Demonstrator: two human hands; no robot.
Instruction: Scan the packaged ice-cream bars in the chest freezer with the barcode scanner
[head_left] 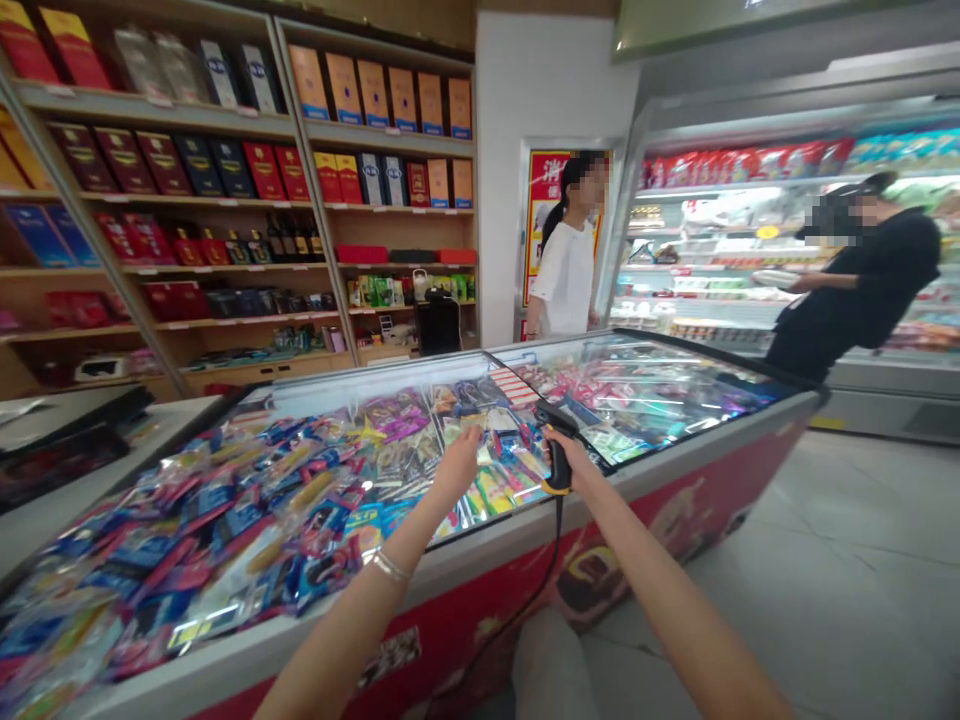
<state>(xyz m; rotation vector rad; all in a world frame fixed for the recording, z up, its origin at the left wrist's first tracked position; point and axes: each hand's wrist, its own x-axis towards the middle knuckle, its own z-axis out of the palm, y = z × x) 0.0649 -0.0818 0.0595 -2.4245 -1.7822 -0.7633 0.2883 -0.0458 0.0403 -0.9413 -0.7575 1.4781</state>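
My right hand [571,458] grips a black barcode scanner [559,468] with a yellow-edged base, its head tipped forward over the freezer. A dark cable hangs from the handle and runs down past the freezer's front. My left hand [459,462] is closed, with its fingers curled above the glass; what is in them, if anything, I cannot make out. Beneath both hands is a chest freezer [442,585] with a red front and sliding glass lids. Colourful ice cream packets [487,490] lie under the glass by my hands. A red-and-white striped sheet [517,387] lies just beyond the scanner.
Many blue and pink packets [247,540] fill the freezer's left part. A counter [172,425] adjoins on the left. Shelves [315,205] of boxes and bottles stand behind. One person [566,270] stands past the freezer; another [862,275] leans by a lit refrigerated display [712,235].
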